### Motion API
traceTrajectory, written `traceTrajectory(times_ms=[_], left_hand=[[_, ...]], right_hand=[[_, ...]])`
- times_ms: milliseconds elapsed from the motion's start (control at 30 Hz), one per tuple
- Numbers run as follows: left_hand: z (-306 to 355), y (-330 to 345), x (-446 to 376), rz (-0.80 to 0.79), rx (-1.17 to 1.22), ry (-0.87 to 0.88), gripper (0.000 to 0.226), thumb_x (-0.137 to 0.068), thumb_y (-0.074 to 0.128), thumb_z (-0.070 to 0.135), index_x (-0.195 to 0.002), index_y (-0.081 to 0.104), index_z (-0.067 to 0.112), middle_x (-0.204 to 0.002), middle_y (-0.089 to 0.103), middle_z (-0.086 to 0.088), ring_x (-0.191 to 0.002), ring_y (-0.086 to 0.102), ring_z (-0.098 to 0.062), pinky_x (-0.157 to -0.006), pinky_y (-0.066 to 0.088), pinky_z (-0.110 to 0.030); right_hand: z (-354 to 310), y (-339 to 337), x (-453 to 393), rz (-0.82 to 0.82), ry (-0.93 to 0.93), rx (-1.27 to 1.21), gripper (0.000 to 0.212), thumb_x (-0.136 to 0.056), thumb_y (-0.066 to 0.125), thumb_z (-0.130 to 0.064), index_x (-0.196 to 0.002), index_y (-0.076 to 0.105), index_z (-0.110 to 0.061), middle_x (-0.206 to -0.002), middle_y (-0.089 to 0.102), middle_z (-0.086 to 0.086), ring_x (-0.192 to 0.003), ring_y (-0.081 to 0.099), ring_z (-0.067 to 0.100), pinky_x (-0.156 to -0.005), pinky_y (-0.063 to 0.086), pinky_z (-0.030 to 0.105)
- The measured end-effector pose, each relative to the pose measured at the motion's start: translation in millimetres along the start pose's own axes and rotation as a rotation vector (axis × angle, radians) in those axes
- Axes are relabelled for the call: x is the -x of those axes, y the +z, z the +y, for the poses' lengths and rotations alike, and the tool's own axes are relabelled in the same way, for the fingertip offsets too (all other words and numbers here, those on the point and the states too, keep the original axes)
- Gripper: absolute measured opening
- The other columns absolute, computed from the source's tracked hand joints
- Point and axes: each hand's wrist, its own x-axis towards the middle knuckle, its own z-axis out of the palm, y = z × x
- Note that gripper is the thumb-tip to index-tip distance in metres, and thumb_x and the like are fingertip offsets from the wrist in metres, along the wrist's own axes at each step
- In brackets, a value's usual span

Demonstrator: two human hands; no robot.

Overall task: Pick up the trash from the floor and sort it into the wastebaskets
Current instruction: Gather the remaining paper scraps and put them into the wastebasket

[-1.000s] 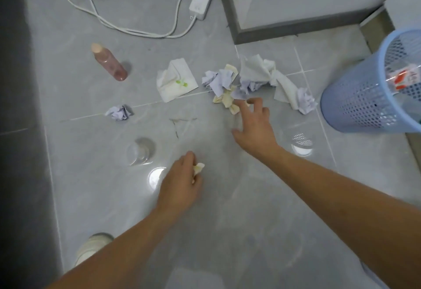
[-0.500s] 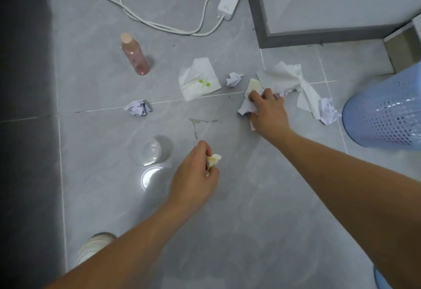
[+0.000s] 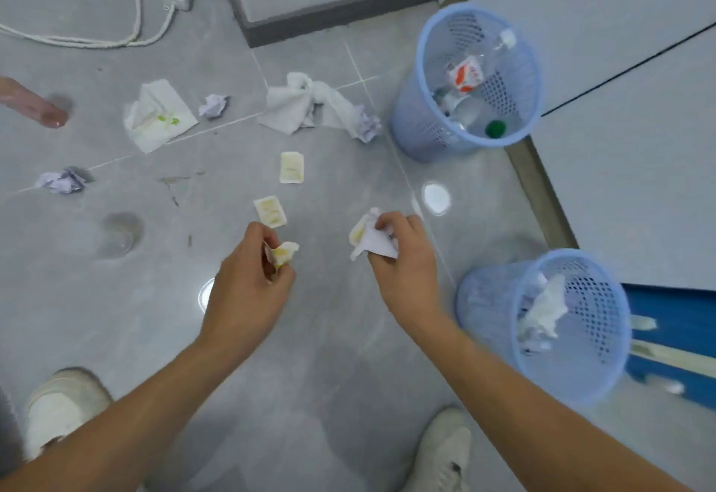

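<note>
Half a second ago my right hand (image 3: 403, 255) was down on the pile by the white tissue; now it is lifted clear of the floor with its fingers curled round a wad of white and pale lilac paper (image 3: 370, 237), and my left hand (image 3: 252, 278) pinches a small crumpled yellowish scrap (image 3: 283, 253), as it did before. The view has swung right too, so both blue wastebaskets now show: the far wastebasket (image 3: 418, 123) holds bottles and a red-and-white wrapper, the near wastebasket (image 3: 484, 297) holds tissue and paper. I judge that both handfuls are paper and belong in the near one, which sits just beside my right wrist (a short swing, nothing in between). Plenty is left on the floor: two flat yellowish wrappers (image 3: 291, 168), the long white tissue (image 3: 306, 106), a folded napkin with green print (image 3: 159, 117), lilac paper balls (image 3: 213, 106), a pink bottle (image 3: 29, 104) at the left edge and a clear cup (image 3: 120, 235). For room, the grey cabinet wall (image 3: 620, 181) crowds the baskets on the right and my shoes (image 3: 58, 410) bound the near side; the open tile lies ahead and to the left.
</note>
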Motion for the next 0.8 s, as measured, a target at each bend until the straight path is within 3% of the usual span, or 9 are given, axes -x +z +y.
traceTrajectory(times_ms=[67, 133, 267, 333, 400, 533, 633, 800], left_hand=[[51.0, 25.5, 25.5, -0.076, -0.015, 0.025, 0.026, -0.088, 0.066, 0.016, -0.094, 0.044, 0.028, -0.073, 0.059, 0.001, -0.066, 0.058, -0.02, -0.059, 0.051, -0.047], [104.3, 59.3, 48.6, -0.148, -0.042, 0.081, 0.026, -0.088, 0.067, 0.02, -0.094, 0.044, 0.029, -0.071, 0.059, 0.002, -0.065, 0.058, -0.013, -0.059, 0.048, -0.042], [193.6, 148.5, 84.1, -0.334, -0.053, 0.193, 0.022, -0.087, 0.064, 0.022, -0.091, 0.043, 0.029, -0.072, 0.056, 0.002, -0.066, 0.056, -0.014, -0.06, 0.047, -0.04], [217.9, 194.6, 93.0, -0.389, -0.125, 0.217, 0.02, -0.087, 0.062, 0.023, -0.093, 0.044, 0.028, -0.079, 0.057, 0.004, -0.075, 0.059, -0.022, -0.065, 0.049, -0.043], [232.3, 232.5, 97.6, -0.435, -0.23, 0.2, 0.022, -0.088, 0.06, 0.023, -0.105, 0.047, 0.024, -0.097, 0.061, -0.002, -0.089, 0.062, -0.029, -0.073, 0.052, -0.044], [243.1, 263.1, 107.5, -0.527, -0.419, 0.124, 0.055, -0.092, 0.057, 0.037, -0.141, 0.037, 0.024, -0.127, 0.052, -0.007, -0.108, 0.062, -0.035, -0.084, 0.052, -0.043], [241.5, 246.7, 114.4, -0.511, -0.497, 0.152, 0.052, -0.094, 0.054, 0.041, -0.141, 0.037, 0.027, -0.127, 0.052, -0.002, -0.105, 0.063, -0.029, -0.085, 0.054, -0.041], [223.1, 183.0, 112.6, -0.392, -0.546, 0.091, 0.041, -0.094, 0.053, 0.039, -0.132, 0.041, 0.03, -0.12, 0.057, 0.007, -0.098, 0.064, -0.016, -0.083, 0.054, -0.036]], right_hand=[[9.0, -67.6, 31.8, 0.099, 0.092, -0.031, 0.024, -0.085, 0.072, -0.008, -0.104, 0.062, -0.021, -0.099, 0.053, -0.002, -0.083, 0.057, 0.004, -0.072, 0.041, 0.01], [31.8, -133.1, 55.5, 0.197, 0.222, -0.05, 0.028, -0.086, 0.071, -0.009, -0.104, 0.061, -0.028, -0.101, 0.054, -0.002, -0.088, 0.058, 0.007, -0.077, 0.043, 0.012], [113.7, -234.6, 88.1, 0.251, 0.53, -0.013, 0.022, -0.089, 0.07, -0.023, -0.097, 0.057, -0.038, -0.102, 0.06, 0.0, -0.09, 0.062, 0.02, -0.076, 0.057, 0.046], [142.7, -264.7, 91.3, 0.227, 0.641, -0.083, 0.017, -0.087, 0.072, -0.032, -0.097, 0.058, -0.036, -0.104, 0.063, 0.001, -0.09, 0.065, 0.022, -0.07, 0.061, 0.053], [160.1, -282.5, 86.7, 0.193, 0.724, -0.15, 0.02, -0.087, 0.076, -0.025, -0.095, 0.059, -0.033, -0.105, 0.065, 0.006, -0.086, 0.065, 0.022, -0.067, 0.062, 0.057], [172.4, -294.2, 77.9, 0.057, 0.914, -0.352, 0.04, -0.084, 0.081, -0.02, -0.119, 0.061, -0.022, -0.12, 0.058, 0.01, -0.096, 0.062, 0.028, -0.073, 0.062, 0.049], [167.2, -301.9, 76.8, -0.041, 0.911, -0.378, 0.04, -0.084, 0.081, -0.024, -0.12, 0.063, -0.029, -0.122, 0.054, 0.008, -0.1, 0.061, 0.029, -0.071, 0.06, 0.044], [131.2, -312.3, 80.8, -0.123, 0.72, -0.191, 0.025, -0.087, 0.077, -0.026, -0.106, 0.067, -0.037, -0.123, 0.055, 0.006, -0.105, 0.062, 0.022, -0.08, 0.055, 0.041]])
